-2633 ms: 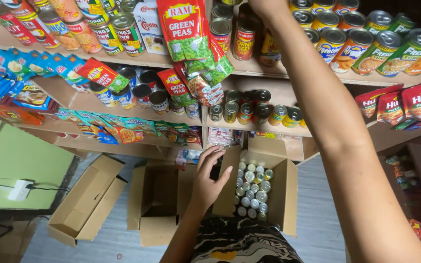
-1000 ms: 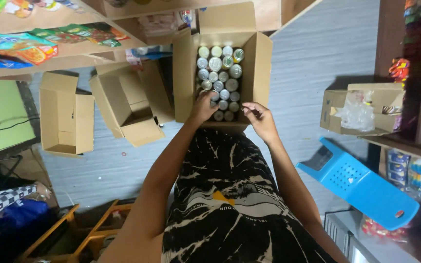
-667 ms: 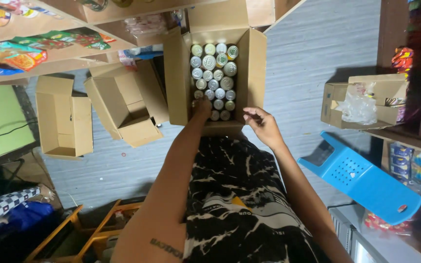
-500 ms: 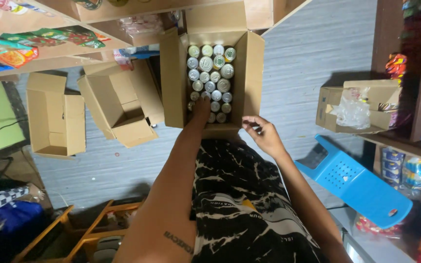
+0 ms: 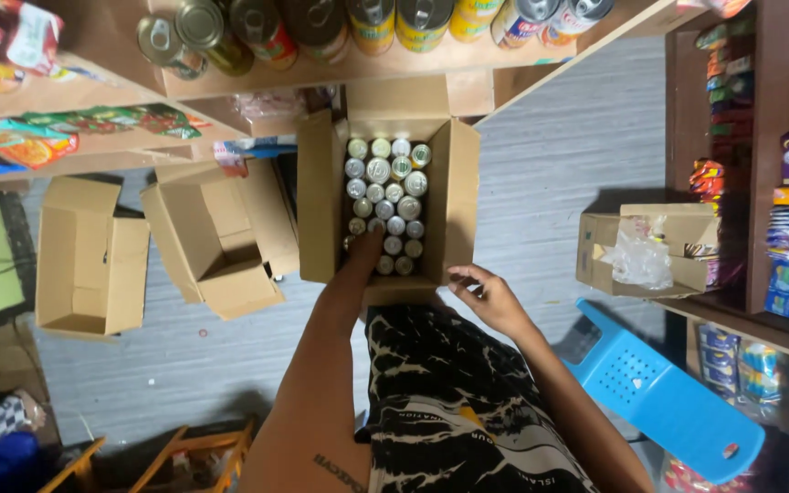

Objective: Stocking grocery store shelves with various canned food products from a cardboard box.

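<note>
An open cardboard box point(image 5: 457, 196) on the floor in front of me holds several small tins point(image 5: 393, 196) standing upright with their silver lids showing. My left hand point(image 5: 364, 253) reaches into the near left part of the box, its fingers down among the tins; the grip is hidden. My right hand point(image 5: 489, 294) hovers by the box's near right corner with its fingers loosely curled and nothing in it. My black-and-white patterned clothing point(image 5: 454, 402) fills the lower middle of the view.
Two empty cardboard boxes point(image 5: 216, 242) point(image 5: 84, 260) lie to the left. A wooden shelf point(image 5: 385, 68) with tins juts out above. Right: a blue plastic stool point(image 5: 664, 397), a box with a plastic bag point(image 5: 646, 251), and stocked shelves point(image 5: 783, 155).
My head has tipped down from the shelves to the floor box. The left hand has pushed further in among the tins, and the right hand has drawn back from the box.
</note>
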